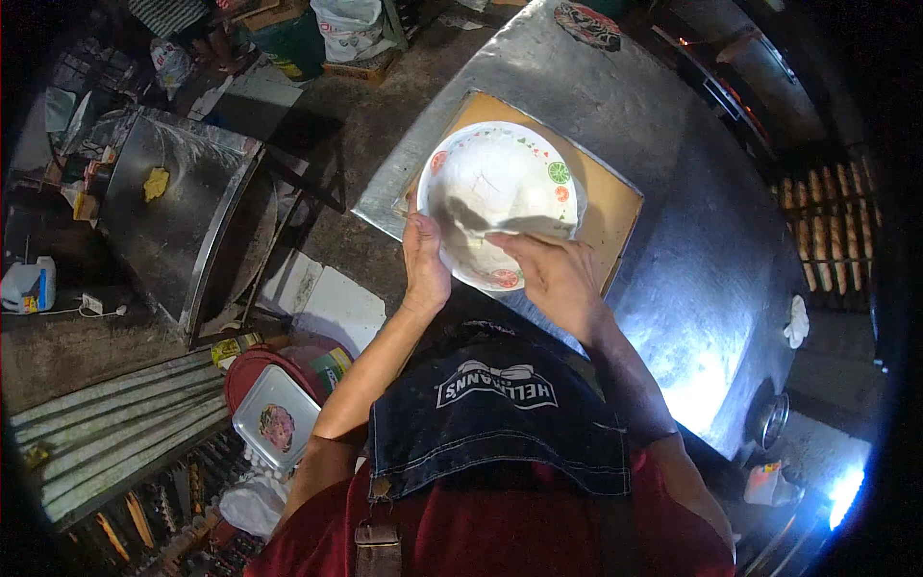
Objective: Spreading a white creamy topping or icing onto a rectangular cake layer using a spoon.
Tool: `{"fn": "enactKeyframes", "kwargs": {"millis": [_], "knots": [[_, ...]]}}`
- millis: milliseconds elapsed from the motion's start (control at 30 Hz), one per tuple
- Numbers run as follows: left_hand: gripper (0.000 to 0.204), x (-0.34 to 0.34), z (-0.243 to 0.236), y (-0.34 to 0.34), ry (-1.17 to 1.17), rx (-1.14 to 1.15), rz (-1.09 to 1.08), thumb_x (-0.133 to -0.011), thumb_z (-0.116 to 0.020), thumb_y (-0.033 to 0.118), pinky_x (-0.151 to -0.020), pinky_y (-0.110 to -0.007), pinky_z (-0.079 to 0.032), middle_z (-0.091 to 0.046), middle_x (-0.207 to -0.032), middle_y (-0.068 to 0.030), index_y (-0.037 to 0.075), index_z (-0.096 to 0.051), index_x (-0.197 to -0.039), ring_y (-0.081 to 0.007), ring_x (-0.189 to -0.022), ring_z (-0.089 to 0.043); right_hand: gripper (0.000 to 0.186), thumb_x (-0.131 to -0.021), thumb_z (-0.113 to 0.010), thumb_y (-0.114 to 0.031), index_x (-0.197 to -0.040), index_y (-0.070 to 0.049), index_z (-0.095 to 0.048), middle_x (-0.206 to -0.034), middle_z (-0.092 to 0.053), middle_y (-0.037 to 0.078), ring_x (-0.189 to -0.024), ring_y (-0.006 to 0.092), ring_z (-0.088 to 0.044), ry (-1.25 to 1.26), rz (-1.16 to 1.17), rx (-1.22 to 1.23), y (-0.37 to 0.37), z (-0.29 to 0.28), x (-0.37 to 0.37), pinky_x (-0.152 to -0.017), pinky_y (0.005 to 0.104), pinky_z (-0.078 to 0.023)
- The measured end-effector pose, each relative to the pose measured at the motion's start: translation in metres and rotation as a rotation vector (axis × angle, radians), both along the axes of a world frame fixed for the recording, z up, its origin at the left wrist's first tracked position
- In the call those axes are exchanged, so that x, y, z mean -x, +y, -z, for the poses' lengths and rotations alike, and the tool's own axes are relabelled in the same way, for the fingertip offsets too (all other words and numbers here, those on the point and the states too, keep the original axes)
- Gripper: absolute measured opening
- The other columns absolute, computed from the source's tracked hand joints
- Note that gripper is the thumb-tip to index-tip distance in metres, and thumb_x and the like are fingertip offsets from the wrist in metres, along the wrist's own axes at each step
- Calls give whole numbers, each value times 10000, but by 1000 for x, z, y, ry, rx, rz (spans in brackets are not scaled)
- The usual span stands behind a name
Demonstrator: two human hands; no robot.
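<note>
Left hand (428, 269): fingers mostly hidden behind citrus-print bowl (560, 173). Right hand (556, 279): fingertips unclear, can't tell if pinching anything.

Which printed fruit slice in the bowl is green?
The green slice at the bowl's upper right, beyond the right hand; the other slices look red or orange.

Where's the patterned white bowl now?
Upper middle of the head view: the bowl is over the tan board, left hand at its left rim.
</note>
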State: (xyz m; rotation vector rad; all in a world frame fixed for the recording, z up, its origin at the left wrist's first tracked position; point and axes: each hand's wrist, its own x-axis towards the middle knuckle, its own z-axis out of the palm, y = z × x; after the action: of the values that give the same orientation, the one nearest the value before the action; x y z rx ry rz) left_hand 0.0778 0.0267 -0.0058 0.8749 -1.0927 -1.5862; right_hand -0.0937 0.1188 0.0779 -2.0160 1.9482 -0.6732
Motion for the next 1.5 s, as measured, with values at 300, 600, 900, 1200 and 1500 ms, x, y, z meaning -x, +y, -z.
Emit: {"fn": "enactKeyframes", "kwargs": {"millis": [300,600,900,1200,1500], "knots": [[939,28,-18,2,109,38,-133,-965,-340,746,-1102,-407,-407,-468,-1440,-171,-27,-325,-1497,-259,-1317,-475,417,-860,-597,-8,-1221,-182,-710,-1135,-728,78,-962,266,-726,95,-85,18,-11,-21,13,-836,400,-588],[1086,20,-39,-19,96,269,-208,-862,-404,845,-1182,-462,-292,-337,-1543,-165,30,-214,-1553,-298,-1426,-353,280,-962,-552,-87,-1208,-68,-684,-1032,-741,143,-888,272,-738,7,115,-51,-2,-8,16,-794,377,-598],[1123,-1,1,-46,34,416,-184,-849,-302,882,-1157,-473,-289,-332,-1489,-189,10,-219,-1551,-314,-1371,-363,306,-1026,-515,-88,-1284,-13,-660,-934,-685,55,-910,127,-614,-887,284,-115,-12,24,-67,-839,271,-469],[1176,-9,-10,-44,-75,338,-171,-845,-249,899,-1163,-477,-256,-341,-1450,-236,-40,-186,-1549,-341,-1384,-336,326,-1021,-545,-165,-1311,-41,-629,-766,-516,-65,-611,23,-401,-1699,446,-412,-48,-1,-87,-526,192,-316],[1121,-3,-10,-26,-56,348,-150,-852,-302,879,-1191,-465,-257,-286,-1546,-199,37,-151,-1576,-323,-1441,-309,272,-1046,-527,-119,-1259,-48,-678,-812,-574,-51,-730,37,-468,-948,352,-63,-50,14,-79,-634,224,-403]]}}
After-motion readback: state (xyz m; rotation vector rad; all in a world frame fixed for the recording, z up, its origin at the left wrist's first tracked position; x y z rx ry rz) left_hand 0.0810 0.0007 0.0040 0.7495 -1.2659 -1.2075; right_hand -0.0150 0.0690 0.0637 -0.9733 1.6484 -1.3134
